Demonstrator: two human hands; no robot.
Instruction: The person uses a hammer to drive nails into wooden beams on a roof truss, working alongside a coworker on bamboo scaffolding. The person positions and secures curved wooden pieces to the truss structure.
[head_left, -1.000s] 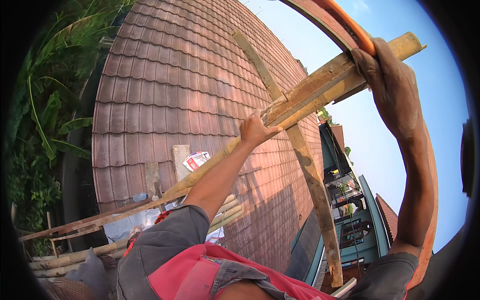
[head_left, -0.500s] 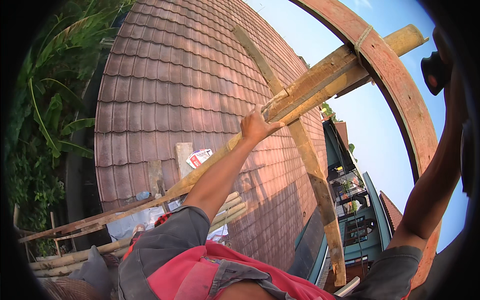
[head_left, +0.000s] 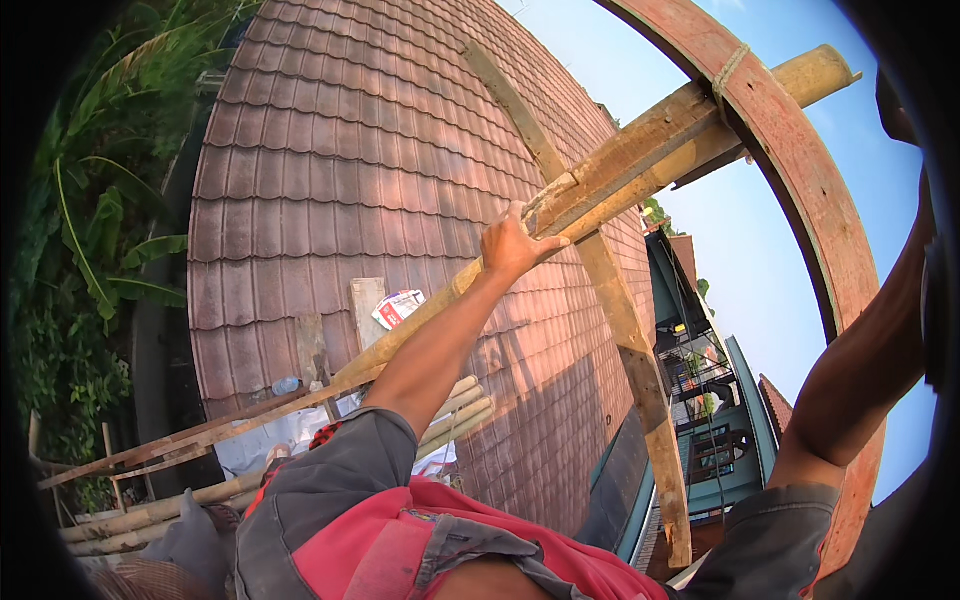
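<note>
Left hand on the bamboo pole above the tiled roof

The long bamboo pole [head_left: 600, 195] runs up from the lower left to the red curved beam [head_left: 800, 190], where a rope lashing [head_left: 728, 75] ties it. The left hand [head_left: 515, 245] is closed around it beside the wooden plank [head_left: 640, 140]; a firm wrap near this overlap seems the safest hold. The right hand is out of view at the right edge, only its forearm shows. The slanted wooden post [head_left: 625, 330] crosses behind, and the roof tiles [head_left: 350, 150] lie steep below.
</note>
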